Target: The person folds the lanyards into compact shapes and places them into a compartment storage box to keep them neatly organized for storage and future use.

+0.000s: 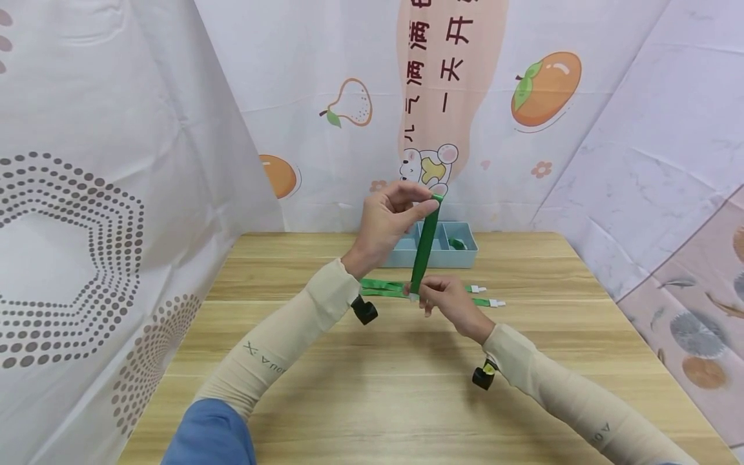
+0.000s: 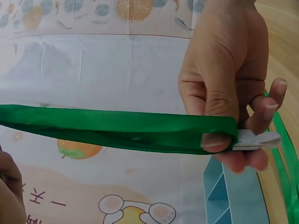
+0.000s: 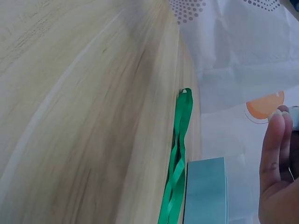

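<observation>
A green lanyard (image 1: 426,248) is held folded and stretched nearly upright above the table. My left hand (image 1: 391,219) pinches its upper end between thumb and fingers. Lower down, my right hand (image 1: 450,300) pinches the other end, its thumb across the strap beside a white clip (image 2: 254,139). Behind the right hand, more green lanyards (image 1: 380,287) lie side by side on the table, their white clips (image 1: 496,303) pointing right. In the right wrist view, the looped end of these lanyards (image 3: 186,100) shows, while the right hand (image 3: 275,168) is cut off by the frame edge.
At the back of the wooden table (image 1: 372,387) stands a light blue divided box (image 1: 447,259), with a green piece (image 1: 457,244) in its right compartment. Printed cloth (image 1: 349,51) hangs behind the table and along both sides.
</observation>
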